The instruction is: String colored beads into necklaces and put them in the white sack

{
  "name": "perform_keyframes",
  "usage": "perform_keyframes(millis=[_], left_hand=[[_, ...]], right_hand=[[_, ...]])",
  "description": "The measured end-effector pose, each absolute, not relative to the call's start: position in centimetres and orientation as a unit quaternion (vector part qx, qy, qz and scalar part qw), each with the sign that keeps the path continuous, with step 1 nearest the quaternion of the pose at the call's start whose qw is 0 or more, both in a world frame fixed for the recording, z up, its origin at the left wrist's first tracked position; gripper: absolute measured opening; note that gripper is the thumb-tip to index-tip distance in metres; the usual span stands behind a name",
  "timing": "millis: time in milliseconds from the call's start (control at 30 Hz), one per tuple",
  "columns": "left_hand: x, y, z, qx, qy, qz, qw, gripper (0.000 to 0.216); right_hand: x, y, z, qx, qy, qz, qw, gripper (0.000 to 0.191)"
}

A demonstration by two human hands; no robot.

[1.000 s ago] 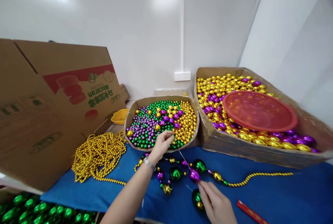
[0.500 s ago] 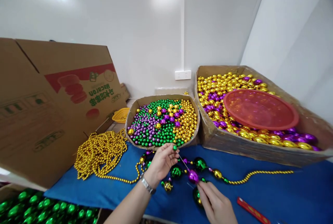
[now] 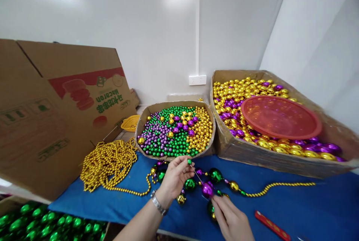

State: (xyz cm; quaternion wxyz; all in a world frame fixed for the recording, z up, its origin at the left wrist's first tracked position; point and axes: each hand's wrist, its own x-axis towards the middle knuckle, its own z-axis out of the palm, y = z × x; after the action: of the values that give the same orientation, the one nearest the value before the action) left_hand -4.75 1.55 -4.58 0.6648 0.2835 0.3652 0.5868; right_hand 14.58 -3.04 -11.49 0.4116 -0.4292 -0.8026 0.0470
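My left hand [image 3: 174,177] pinches a small green bead [image 3: 189,161] at the tip of a thin needle [image 3: 196,172], just in front of the small box of mixed beads [image 3: 174,130]. My right hand [image 3: 230,219] is closed on the needle's lower end, where a large purple bead [image 3: 207,190] sits on the thread. A partly strung chain of big green, purple and gold beads [image 3: 215,176] lies on the blue cloth [image 3: 294,211] between the hands, trailing right into a string of small gold beads [image 3: 280,186].
A large box of gold and purple balls [image 3: 238,99] holds a red plastic basin [image 3: 280,117] at the right. A heap of gold bead strings [image 3: 108,164] lies left, beside a tilted cardboard carton [image 3: 50,114]. Green balls [image 3: 42,226] fill a box at bottom left. A red tool [image 3: 270,225] lies near my right hand.
My left hand drew back out of the small bead box with a green bead and brought it to the needle tip. The right hand stayed nearly still.
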Motion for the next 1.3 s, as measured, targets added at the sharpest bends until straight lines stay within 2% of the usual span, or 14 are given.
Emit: perform_keyframes(millis=[133, 267, 433, 567, 700, 833, 967, 1100, 1200, 1300], left_hand=[[-4.0, 0.1, -4.6, 0.367, 0.395, 0.569, 0.621, 0.03], [-3.8, -1.8, -5.7, 0.48, 0.437, 0.516, 0.559, 0.021], [-4.0, -3.6, -8.4, 0.536, 0.471, 0.484, 0.507, 0.023], [-4.0, -4.1, -9.6, 0.606, 0.464, 0.477, 0.435, 0.019], [-3.1, -4.2, -9.8, 0.683, 0.422, 0.428, 0.414, 0.021], [-1.9, -3.9, -9.8, 0.72, 0.405, 0.401, 0.396, 0.024], [-1.0, -2.8, -9.8, 0.758, 0.391, 0.371, 0.366, 0.023], [-0.2, -1.3, -9.5, 0.794, 0.389, 0.318, 0.343, 0.025], [0.4, -0.1, -8.8, 0.824, 0.37, 0.283, 0.322, 0.026], [0.7, 1.2, -7.9, 0.843, 0.349, 0.269, 0.309, 0.029]], right_hand=[[14.1, -3.9, -11.0, -0.446, -0.78, 0.106, 0.425, 0.031], [12.8, -5.1, -11.9, -0.48, -0.758, 0.185, 0.401, 0.024], [12.1, -5.7, -13.9, -0.485, -0.769, 0.165, 0.382, 0.022], [13.5, -5.5, -12.3, -0.484, -0.772, 0.173, 0.374, 0.026], [14.2, -5.0, -10.0, -0.472, -0.763, 0.213, 0.387, 0.028], [14.4, -4.4, -8.6, -0.453, -0.754, 0.201, 0.431, 0.023], [17.3, -3.3, -6.7, -0.525, -0.664, 0.189, 0.497, 0.022], [21.7, -1.9, -5.3, -0.589, -0.506, 0.229, 0.588, 0.028], [24.5, -1.1, -5.1, -0.583, -0.382, 0.258, 0.669, 0.034], [27.0, -0.5, -5.2, -0.58, -0.313, 0.251, 0.709, 0.04]])
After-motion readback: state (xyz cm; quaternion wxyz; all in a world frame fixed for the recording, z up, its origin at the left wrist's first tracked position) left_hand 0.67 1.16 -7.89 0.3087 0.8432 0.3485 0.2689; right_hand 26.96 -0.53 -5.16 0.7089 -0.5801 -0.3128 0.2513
